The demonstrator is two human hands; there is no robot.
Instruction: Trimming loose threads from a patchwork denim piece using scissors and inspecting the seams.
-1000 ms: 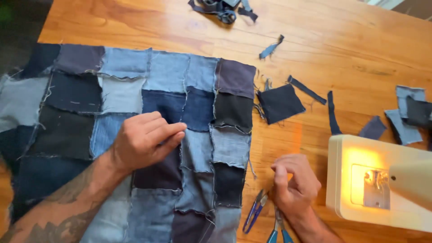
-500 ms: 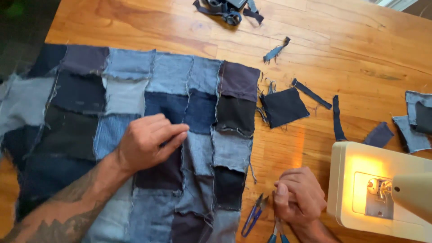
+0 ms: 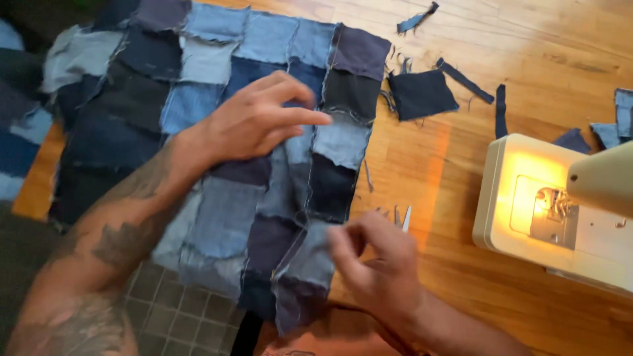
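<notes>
Denim in blues, greys and near-black, pieced into one large patchwork sheet (image 3: pixel 217 132), covers the left part of your warm brown wooden bench (image 3: pixel 527 53) and droops over its near edge toward the tiled floor (image 3: pixel 178 310). Your left hand (image 3: pixel 254 122) lies on the middle of the sheet, palm down, fingers stretched out toward the right, pressing the cloth flat and closed on nothing. Your right hand (image 3: pixel 376 264) sits at the sheet's lower right corner, thumb and fingertips pinched on the edge of a pale blue patch there. Just beyond its knuckles a slim pale blade tip (image 3: pixel 406 217) pokes up off the bench; what tool it belongs to is hidden. A loose dark navy denim square (image 3: pixel 422 94) lies just beside the sheet's upper right corner, with narrow dark denim strips (image 3: pixel 465 80) and small blue offcuts (image 3: pixel 623 112) scattered past it. At the right edge stands a cream sewing machine (image 3: pixel 521 198), its lamp glowing yellow over the needle plate (image 3: pixel 557 217).
</notes>
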